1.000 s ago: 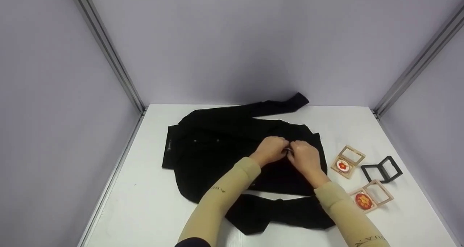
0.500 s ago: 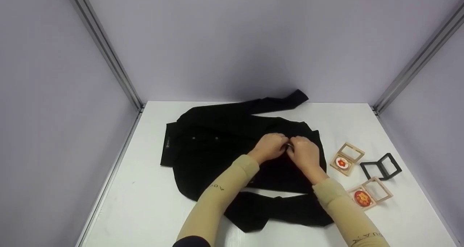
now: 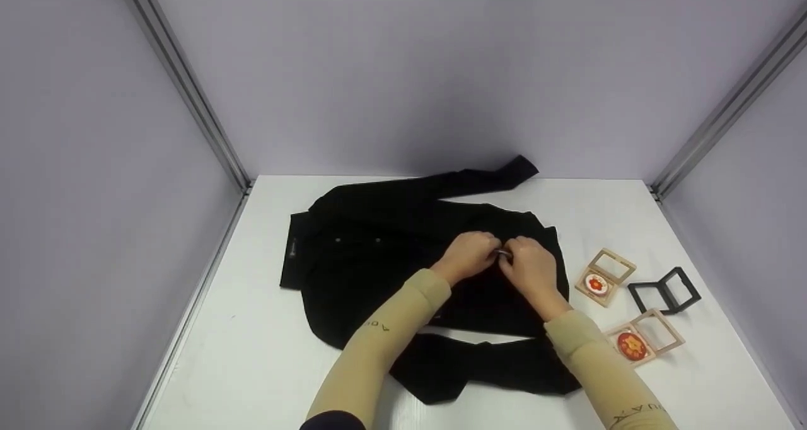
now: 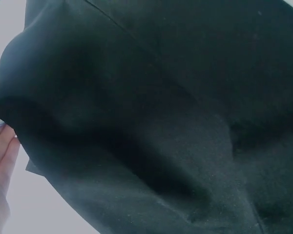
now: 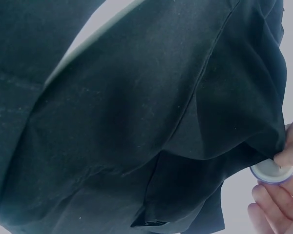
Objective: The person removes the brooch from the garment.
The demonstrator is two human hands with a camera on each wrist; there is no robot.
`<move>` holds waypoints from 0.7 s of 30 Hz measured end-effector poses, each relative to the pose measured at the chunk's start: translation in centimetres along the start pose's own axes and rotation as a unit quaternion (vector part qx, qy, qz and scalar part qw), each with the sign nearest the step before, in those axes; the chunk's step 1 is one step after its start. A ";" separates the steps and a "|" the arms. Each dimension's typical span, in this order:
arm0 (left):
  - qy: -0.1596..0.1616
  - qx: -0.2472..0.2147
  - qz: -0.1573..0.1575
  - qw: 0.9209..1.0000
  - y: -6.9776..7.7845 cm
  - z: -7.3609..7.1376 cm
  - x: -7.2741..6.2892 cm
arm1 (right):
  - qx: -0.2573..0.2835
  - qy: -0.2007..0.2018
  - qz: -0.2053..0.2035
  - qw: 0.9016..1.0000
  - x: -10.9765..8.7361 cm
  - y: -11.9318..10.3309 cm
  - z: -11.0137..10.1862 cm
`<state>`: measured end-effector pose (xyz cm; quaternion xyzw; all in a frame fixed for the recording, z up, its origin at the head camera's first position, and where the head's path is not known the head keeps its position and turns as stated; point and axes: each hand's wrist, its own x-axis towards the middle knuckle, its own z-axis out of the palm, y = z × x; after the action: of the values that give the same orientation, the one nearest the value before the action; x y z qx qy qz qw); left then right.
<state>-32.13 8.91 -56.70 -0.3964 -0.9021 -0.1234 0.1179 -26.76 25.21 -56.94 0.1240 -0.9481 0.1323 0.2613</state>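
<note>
A black long-sleeved shirt (image 3: 378, 278) lies spread on the white table, collar to the left. Over its right part, my left hand (image 3: 470, 255) and right hand (image 3: 531, 269) meet, fingers curled around a small round badge (image 3: 503, 252). Only the badge's edge shows between them in the head view. In the right wrist view the badge (image 5: 269, 173) has a pale face and a blue rim; fingers (image 5: 278, 204) pinch it against lifted black cloth (image 5: 224, 126). The left wrist view is mostly filled by the cloth (image 4: 136, 122), with some fingers (image 4: 2, 153) at its left edge.
To the right of the shirt stand an opened wooden case (image 3: 597, 286) with a red-flower badge, a pinkish case (image 3: 657, 330) with a red and yellow badge, and a black frame case (image 3: 669, 291). Grey walls enclose the table's (image 3: 227, 354) back and sides.
The scene has shifted slightly upward in the head view since a second ago. Both hands stay at the same place on the shirt, and the badge's edge shows a little more between the fingers.
</note>
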 end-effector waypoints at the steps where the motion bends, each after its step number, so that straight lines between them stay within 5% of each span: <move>1: -0.002 0.000 -0.002 1.000 0.0 0.0 0.0 | -0.002 -0.002 0.004 1.000 0.0 -0.1 0.0; 11: -0.006 0.019 0.016 1.000 0.1 0.2 -0.2 | 0.003 -0.008 0.015 1.000 -0.1 0.0 0.3; 21: -0.004 0.032 -0.006 0.999 0.0 0.1 -0.1 | 0.019 -0.001 -0.006 1.000 -0.6 0.2 0.2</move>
<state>-32.06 8.92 -56.83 -0.3878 -0.9082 -0.0940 0.1263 -26.38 25.46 -57.48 0.1345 -0.9448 0.1484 0.2592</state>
